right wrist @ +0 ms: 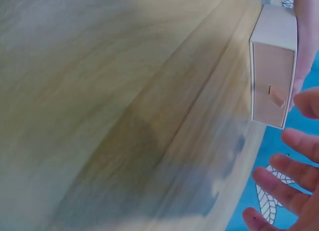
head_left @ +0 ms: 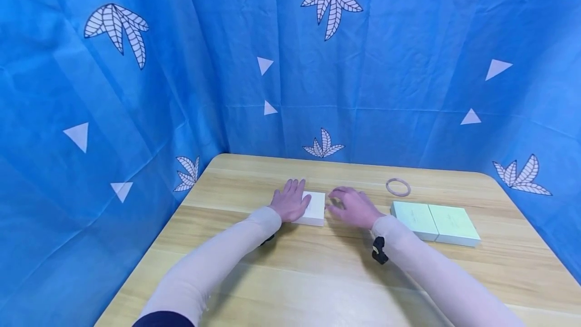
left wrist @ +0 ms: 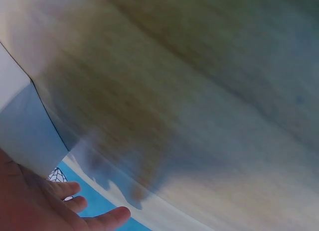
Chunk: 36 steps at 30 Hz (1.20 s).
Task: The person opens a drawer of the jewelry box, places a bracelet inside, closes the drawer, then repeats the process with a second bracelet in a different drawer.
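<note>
A small white drawer box [head_left: 314,209] lies on the table, its pinkish end with a short pull tab [right wrist: 277,96] facing my right hand in the right wrist view. My left hand [head_left: 289,201] rests over the left part of the box, fingers extended and pointing to the far side. To the right of the box is my right hand [head_left: 351,207], fingers spread and slightly bent, with nothing held. In the right wrist view its fingers [right wrist: 286,176] show apart from the box's end, the thumb side closest to the tab.
Two pale green boxes [head_left: 413,220] [head_left: 454,223] sit side by side on the right of the wooden table [head_left: 290,276]. Behind them lies a thin pinkish ring [head_left: 398,187]. A blue patterned curtain [head_left: 399,64] hangs along the back and left edges.
</note>
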Each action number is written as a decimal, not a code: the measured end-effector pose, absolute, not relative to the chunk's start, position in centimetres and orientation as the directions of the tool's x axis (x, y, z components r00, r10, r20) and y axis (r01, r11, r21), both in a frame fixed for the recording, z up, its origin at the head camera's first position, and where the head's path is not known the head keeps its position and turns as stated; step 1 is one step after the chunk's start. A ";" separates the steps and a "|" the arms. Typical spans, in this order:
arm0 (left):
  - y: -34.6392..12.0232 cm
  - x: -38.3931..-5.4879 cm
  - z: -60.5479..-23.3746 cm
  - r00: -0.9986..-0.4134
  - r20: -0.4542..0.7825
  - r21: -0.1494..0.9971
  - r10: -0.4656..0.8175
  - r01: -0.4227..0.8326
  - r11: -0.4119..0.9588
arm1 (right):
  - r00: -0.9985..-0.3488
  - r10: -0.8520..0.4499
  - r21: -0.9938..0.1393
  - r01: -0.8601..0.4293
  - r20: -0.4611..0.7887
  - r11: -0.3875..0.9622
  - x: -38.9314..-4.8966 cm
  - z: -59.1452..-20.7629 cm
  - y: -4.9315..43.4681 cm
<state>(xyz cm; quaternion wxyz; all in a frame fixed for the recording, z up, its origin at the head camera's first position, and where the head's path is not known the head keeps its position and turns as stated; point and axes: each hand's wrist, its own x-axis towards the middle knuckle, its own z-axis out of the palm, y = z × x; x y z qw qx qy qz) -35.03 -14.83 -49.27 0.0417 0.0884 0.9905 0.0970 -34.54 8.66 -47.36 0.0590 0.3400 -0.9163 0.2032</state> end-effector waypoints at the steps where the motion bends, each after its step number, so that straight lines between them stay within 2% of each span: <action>1: -14.8 -34.9 -49.2 -0.981 -0.061 0.207 0.186 0.169 0.964 | -0.762 -0.599 -0.328 -0.647 0.247 0.688 -34.5 -47.4 8.7; 11: -14.7 -34.7 -48.9 -0.983 -0.069 0.197 0.171 0.154 0.968 | -0.733 -0.625 -0.273 -0.680 0.269 0.680 -34.7 -47.9 8.1; 22: -14.6 -35.2 -49.1 -0.980 -0.048 0.182 0.195 0.183 0.966 | -0.745 -0.610 -0.283 -0.667 0.270 0.689 -34.6 -48.1 7.4; 36: -14.7 -34.8 -48.7 -0.983 -0.058 0.205 0.174 0.159 0.966 | -0.758 -0.574 -0.297 -0.650 0.308 0.699 -35.0 -48.6 6.8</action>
